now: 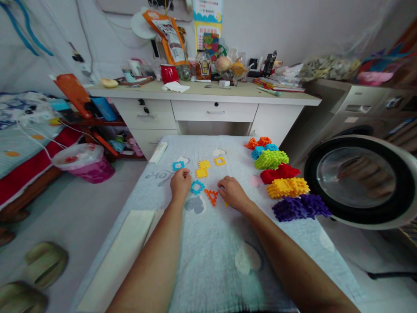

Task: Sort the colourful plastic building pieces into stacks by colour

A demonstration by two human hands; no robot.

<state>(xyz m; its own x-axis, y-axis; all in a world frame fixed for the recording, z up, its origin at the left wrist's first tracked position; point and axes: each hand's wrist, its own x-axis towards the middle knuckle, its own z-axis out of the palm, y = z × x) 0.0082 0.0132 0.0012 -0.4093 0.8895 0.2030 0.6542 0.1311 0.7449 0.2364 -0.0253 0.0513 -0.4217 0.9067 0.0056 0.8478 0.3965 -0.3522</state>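
Observation:
Plastic interlocking building pieces lie on the cloth-covered table. My left hand (180,184) is closed, thumb and fingers together, between a blue square frame piece (178,165) and a blue ring-shaped piece (197,187); anything in its fingers is hidden. My right hand (233,192) is closed too, fingers curled down beside an orange triangle piece (211,197). A bit of a yellow piece (226,204) shows under the right hand, and I cannot tell whether it is held. Beyond the hands are two touching yellow pieces (202,172) and a yellow square frame piece (219,161).
Sorted stacks line the table's right side: purple (301,208), yellow (287,188), red (279,173), green (271,159), blue and orange. A white box (158,153) lies at the far left corner. A drawer desk (215,114) stands behind, a washing machine (355,174) at right.

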